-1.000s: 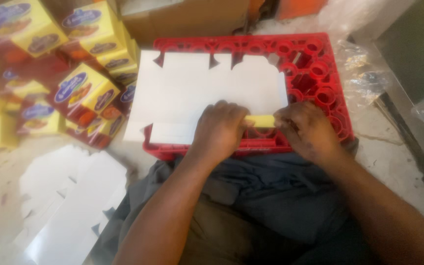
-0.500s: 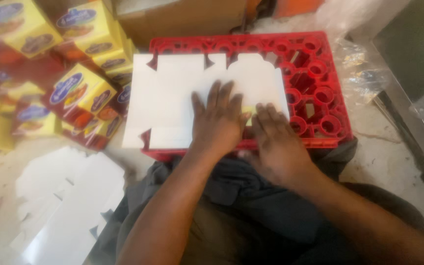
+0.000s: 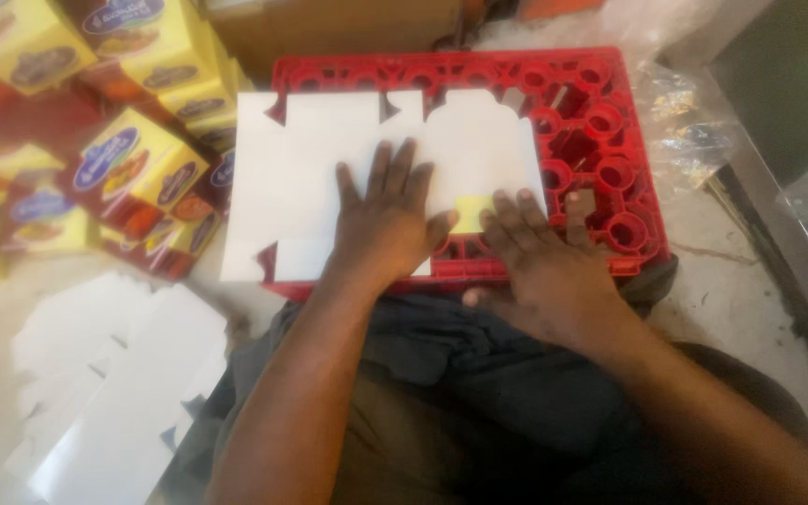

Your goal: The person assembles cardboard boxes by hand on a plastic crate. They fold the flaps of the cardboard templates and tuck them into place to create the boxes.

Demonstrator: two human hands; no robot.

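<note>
- The light is soft and even, fairly bright, with no hard shadows.
- The flat white die-cut cardboard sheet [image 3: 329,178] is the brightest area, nearly washed out, so its surface detail is lost.
- The stacked yellow printed cartons [image 3: 133,168] on the left are smeared by motion blur.
- The loose pile of white cardboard blanks [image 3: 114,393] at lower left is soft and hazy.
- The crumpled clear plastic wrap [image 3: 694,112] shows small glints.
- The whole frame is slightly soft.
</note>
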